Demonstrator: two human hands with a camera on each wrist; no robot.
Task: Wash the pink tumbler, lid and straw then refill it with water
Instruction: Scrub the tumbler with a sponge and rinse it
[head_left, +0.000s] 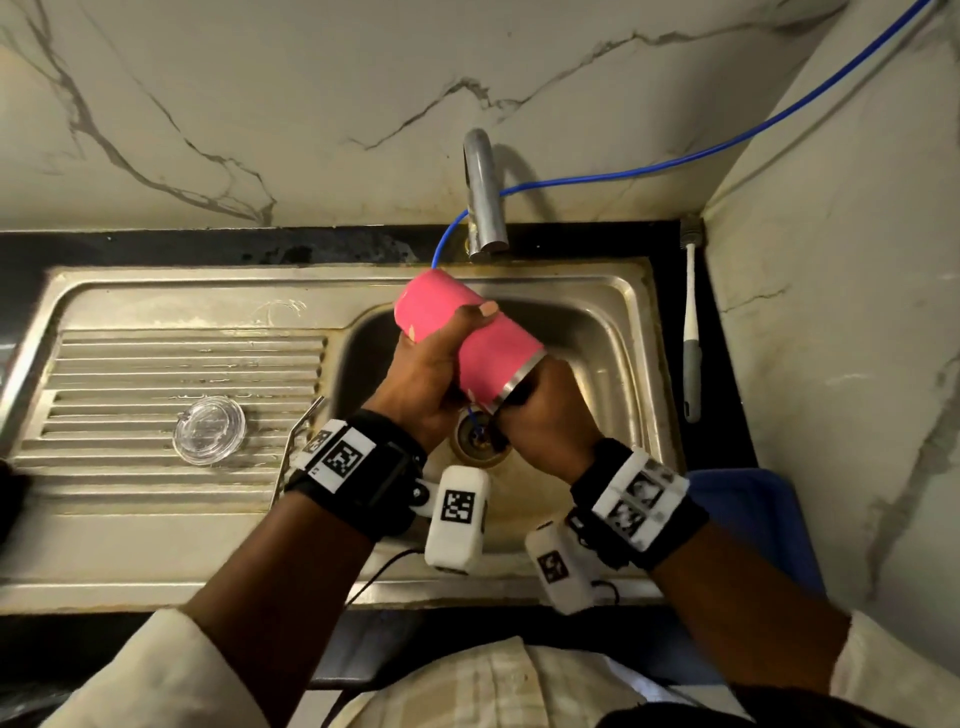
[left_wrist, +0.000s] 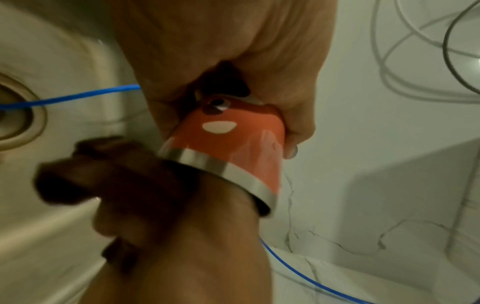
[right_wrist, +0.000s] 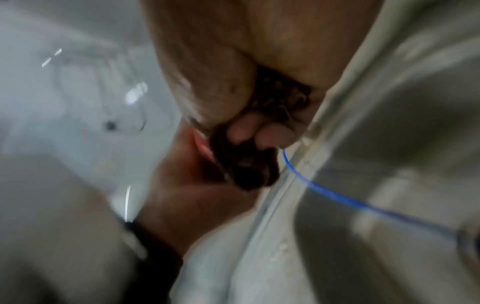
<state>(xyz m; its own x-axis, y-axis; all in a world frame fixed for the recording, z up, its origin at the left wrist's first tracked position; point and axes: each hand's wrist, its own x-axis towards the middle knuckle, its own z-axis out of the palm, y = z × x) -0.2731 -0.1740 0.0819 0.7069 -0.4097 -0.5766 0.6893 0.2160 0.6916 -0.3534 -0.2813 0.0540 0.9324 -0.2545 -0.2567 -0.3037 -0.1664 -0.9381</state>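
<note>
Over sink basin (head_left: 613, 332), frame centre: pink tumbler (head_left: 441, 306) tilted, gripped by left hand (head_left: 421, 374). Right hand (head_left: 545, 410) curled on dark scrubber (right_wrist: 249, 170) at tumbler mouth. Clear lid (head_left: 209, 429) lain on drainboard (head_left: 156, 358), centre left.

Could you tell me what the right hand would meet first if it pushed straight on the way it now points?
Most likely the inside of the pink tumbler: the right hand is already at its steel-rimmed mouth, fingers seemingly inside. How far off the closed bottom lies is hidden.
</note>
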